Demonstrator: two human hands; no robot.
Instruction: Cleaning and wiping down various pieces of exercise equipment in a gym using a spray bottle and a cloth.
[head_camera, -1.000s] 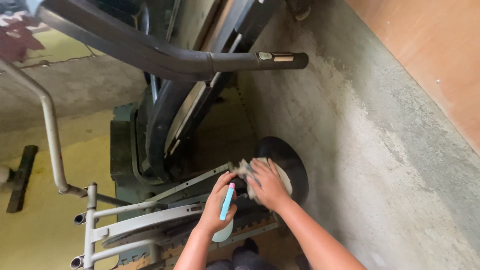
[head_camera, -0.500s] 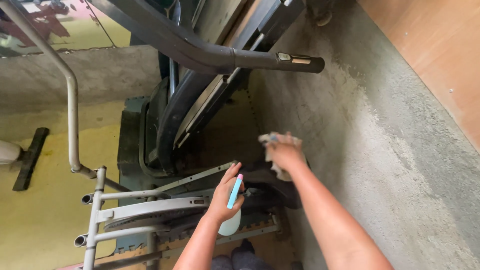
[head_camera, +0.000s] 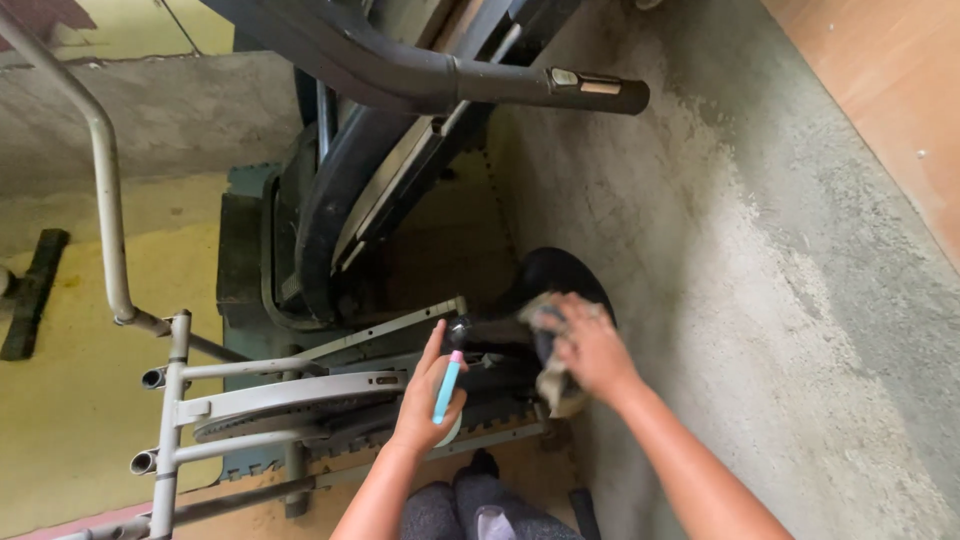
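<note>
- Our right hand (head_camera: 590, 348) presses a crumpled greyish cloth (head_camera: 548, 350) against the black round housing (head_camera: 560, 275) of the exercise machine; the fingers are folded over the cloth, pinching it against the dark surface rather than spread flat.
- Our left hand (head_camera: 428, 395) is wrapped around a spray bottle with a light blue trigger (head_camera: 446, 388); the grip is closed on its neck, and the pale body shows just below the palm.
- The cloth lies under the right palm and trails down past the wrist side, its loose tail hanging near the machine's lower frame (head_camera: 480, 440).
- The bottle sits just left of the cloth, close but apart from it.
- What could go wrong, as we judge it: the dangling tail could snag on the grey crank bars (head_camera: 300, 390) or the toothed wheel (head_camera: 260, 420) beside them if those parts turn.
- Spray aimed loosely could wet the rough concrete wall (head_camera: 720, 300) instead of the housing.
- The black handlebar (head_camera: 480, 85) juts out above us, so rising carelessly could mean a knock.
- Our knees (head_camera: 480, 505) are tucked close to the frame, leaving little room to shift.
</note>
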